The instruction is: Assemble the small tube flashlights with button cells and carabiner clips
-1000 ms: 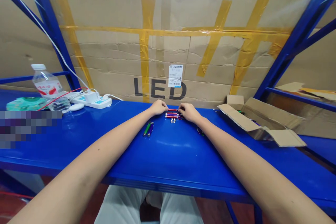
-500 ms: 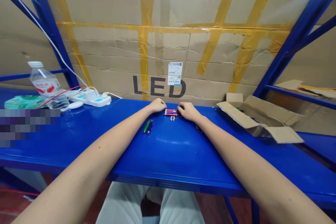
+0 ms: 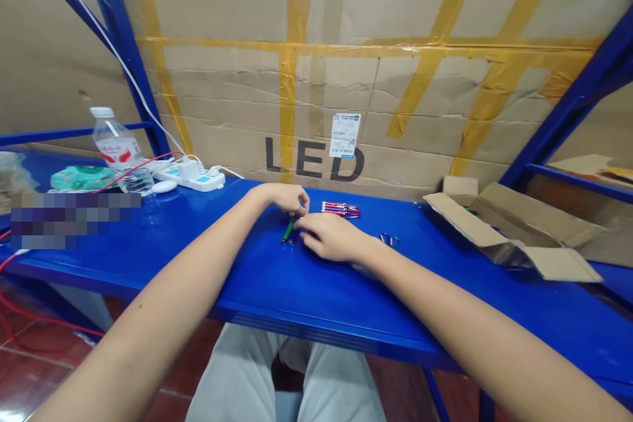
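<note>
A slim green metallic tube with a silver end lies on the blue table. Beside it a similar purple tube is partly covered by my right hand. That hand is palm down, its fingers bent together at the tubes' upper part; what they hold is hidden. My left hand is just beyond the tubes, fingers curled and thumb tip close to the forefinger; its contents are too small to make out. Several red and purple tubes lie in a row right of my hands. Two small coloured carabiner-like rings lie past my right wrist.
An open cardboard box stands at the right. At the left are a water bottle, a green packet and a white power strip with cables. A large taped cardboard sheet rises behind the blue table.
My right hand has moved left and nearer, from the red tube row to the green and purple tubes. The row and the rings are uncovered. The view has turned slightly left.
</note>
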Available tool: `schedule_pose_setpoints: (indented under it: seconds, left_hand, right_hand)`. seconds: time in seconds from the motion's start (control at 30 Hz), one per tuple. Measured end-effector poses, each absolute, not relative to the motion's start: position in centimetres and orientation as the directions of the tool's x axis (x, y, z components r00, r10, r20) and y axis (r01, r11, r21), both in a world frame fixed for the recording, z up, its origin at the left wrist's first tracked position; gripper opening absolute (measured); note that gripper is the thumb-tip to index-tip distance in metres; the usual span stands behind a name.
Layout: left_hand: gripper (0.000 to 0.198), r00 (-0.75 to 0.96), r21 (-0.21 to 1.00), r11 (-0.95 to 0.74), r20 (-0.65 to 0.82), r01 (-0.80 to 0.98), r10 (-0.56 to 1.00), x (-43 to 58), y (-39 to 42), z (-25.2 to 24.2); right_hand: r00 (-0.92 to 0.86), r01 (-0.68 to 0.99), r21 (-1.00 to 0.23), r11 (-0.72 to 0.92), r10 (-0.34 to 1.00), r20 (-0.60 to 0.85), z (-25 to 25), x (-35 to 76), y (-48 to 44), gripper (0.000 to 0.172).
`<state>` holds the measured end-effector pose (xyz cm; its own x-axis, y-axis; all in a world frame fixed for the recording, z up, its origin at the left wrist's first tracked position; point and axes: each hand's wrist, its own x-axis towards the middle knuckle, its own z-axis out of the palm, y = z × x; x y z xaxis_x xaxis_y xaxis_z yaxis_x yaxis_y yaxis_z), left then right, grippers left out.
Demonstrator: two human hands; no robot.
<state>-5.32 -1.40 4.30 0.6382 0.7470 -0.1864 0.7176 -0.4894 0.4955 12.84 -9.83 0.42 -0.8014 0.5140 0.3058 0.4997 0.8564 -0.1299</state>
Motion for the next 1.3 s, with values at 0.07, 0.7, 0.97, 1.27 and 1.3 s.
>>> schedule_pose_setpoints:
  seconds: [0.07,0.7,0.97,1.27,1.3]
  left_hand:
    - [0.011,0.649,0.450,-0.531,-0.155,0.718,0.745,-5.1,-1.5,4.3]
    - [0.021,0.620,0.306,-0.545,-0.266,0.781,0.738,-4.5,-2.0,4.5]
    - [0.020,0.745,0.498,-0.599,-0.159,0.627,0.648,-1.5,-3.5,3.6]
    - [0.017,0.701,0.287,-0.745,0.255,0.603,0.666,0.1,-3.3,1.5]
    - [0.019,0.711,0.239,-0.756,0.259,0.609,0.654,0.1,-3.1,1.1]
  right_hand:
    - [-0.814,0.493,-0.152,0.856,0.516,0.267,0.2,12.1,-10.4,0.023]
    - [-0.772,0.591,-0.282,0.756,0.631,0.077,0.9,13.9,-9.6,0.004]
    - [-0.433,0.655,-0.592,0.470,0.875,0.216,2.5,21.5,-7.7,0.039]
    - [-0.365,0.766,-0.445,0.464,0.884,0.293,1.0,23.0,-6.0,0.014]
    - [-0.365,0.772,-0.436,0.462,0.884,0.291,0.9,22.8,-6.1,0.013]
